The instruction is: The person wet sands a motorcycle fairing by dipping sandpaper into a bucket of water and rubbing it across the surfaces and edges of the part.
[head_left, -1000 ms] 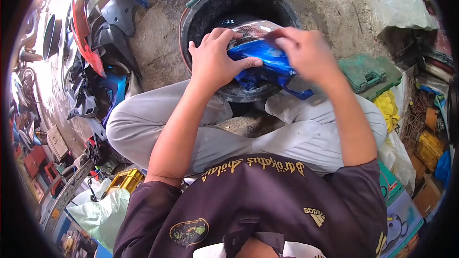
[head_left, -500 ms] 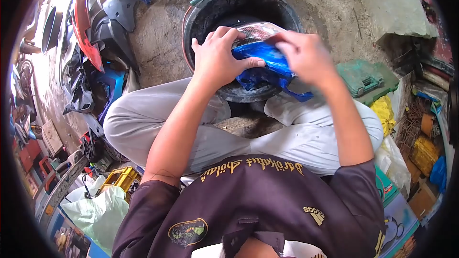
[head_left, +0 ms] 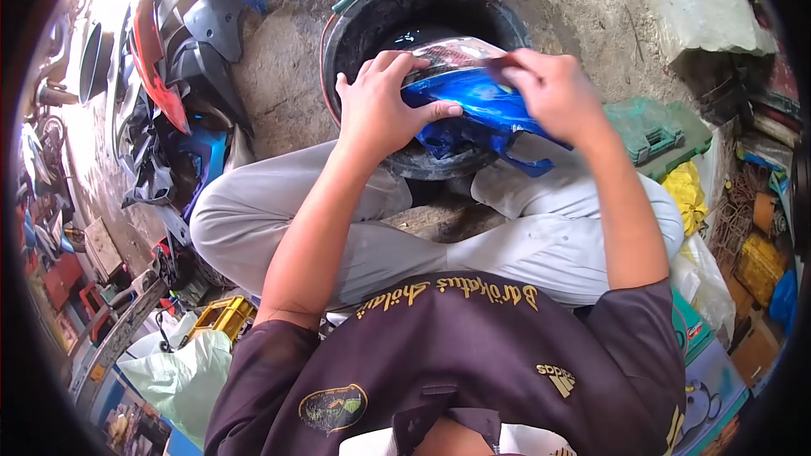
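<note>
A glossy blue motorcycle fairing panel (head_left: 486,101) with a silver, patterned upper part rests over the near side of a black bucket (head_left: 515,21). My left hand (head_left: 380,105) grips its left end, thumb on the blue face and fingers over the far edge. At the panel's right end, my right hand (head_left: 557,97) is closed with fingertips bent down on the surface. A dark, thin sheet (head_left: 500,69) shows at those fingertips, blurred by motion. What lies beneath the panel is partly hidden.
Red, grey and blue body panels (head_left: 156,59) are piled at the left. A green plastic case (head_left: 646,135) and a yellow bag (head_left: 684,194) lie right of my knee. A yellow crate (head_left: 224,317) stands at lower left, and a concrete block (head_left: 701,8) at upper right.
My right hand has shifted slightly right along the panel, with the dark sheet showing more at its fingertips. My left hand keeps its grip at the left end.
</note>
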The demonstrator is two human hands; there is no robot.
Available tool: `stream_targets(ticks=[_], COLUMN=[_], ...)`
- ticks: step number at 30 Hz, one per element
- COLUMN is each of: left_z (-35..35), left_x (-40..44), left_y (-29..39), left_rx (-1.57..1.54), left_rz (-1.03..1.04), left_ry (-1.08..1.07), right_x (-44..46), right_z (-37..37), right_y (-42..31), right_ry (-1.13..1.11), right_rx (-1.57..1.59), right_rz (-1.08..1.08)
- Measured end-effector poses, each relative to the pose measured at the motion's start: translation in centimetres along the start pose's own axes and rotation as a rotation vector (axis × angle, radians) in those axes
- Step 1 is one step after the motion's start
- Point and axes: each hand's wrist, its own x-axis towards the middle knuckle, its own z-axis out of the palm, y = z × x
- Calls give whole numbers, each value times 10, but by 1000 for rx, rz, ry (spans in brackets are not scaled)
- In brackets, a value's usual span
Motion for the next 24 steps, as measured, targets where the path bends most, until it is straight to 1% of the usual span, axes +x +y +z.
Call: stream_targets(ticks=[1,3,5,6,9,10,11,13,15,16,17,19,20,21,23,24], left_z=[0,1,0,1,2,-1,-3,0,-1,2,6,7,5,4,5,5], left_x=[1,2,-1,-2,-1,0,-1,-2,-1,-2,-4,-4,-4,-2,-2,0], left_y=[0,1,0,0,1,4,5,2,3,0,-1,-2,1,1,0,-2], left_rx=[10,36,30,21,30,40,51,65,77,54,49,37,31,34,40,39], left_rz=[9,18,9,4,22,14,-1,15,18,26,29,48,32,42,50,28], left_ry=[1,5,-2,-8,9,-2,-15,-5,-18,-5,7,42,34,33,30,8], right_x=[3,5,2,4,-1,-2,3,4,3,4,1,3,0,4,6,8], right_z=[-5,1,24,37,21,4,-6,6,26,35,37,25,4,-3,-5,3], right_y=[24,24,-9,-12,-5,-3,18,34,-9,-23,-33,-19,-15,15,18,17], right_ry=[-13,-12,-27,35,18,-23,-63,43,59,-2,-52,10,-24,-12,-26,-17], right_rx=[61,-32,3,2,134,109,13,32,5,-29,-14,103,54,-39,-57,-78], right_rz=[57,-24,-219,-465,-226,-14,75,-35,-291,-439,-420,-266,-52,35,31,-76])
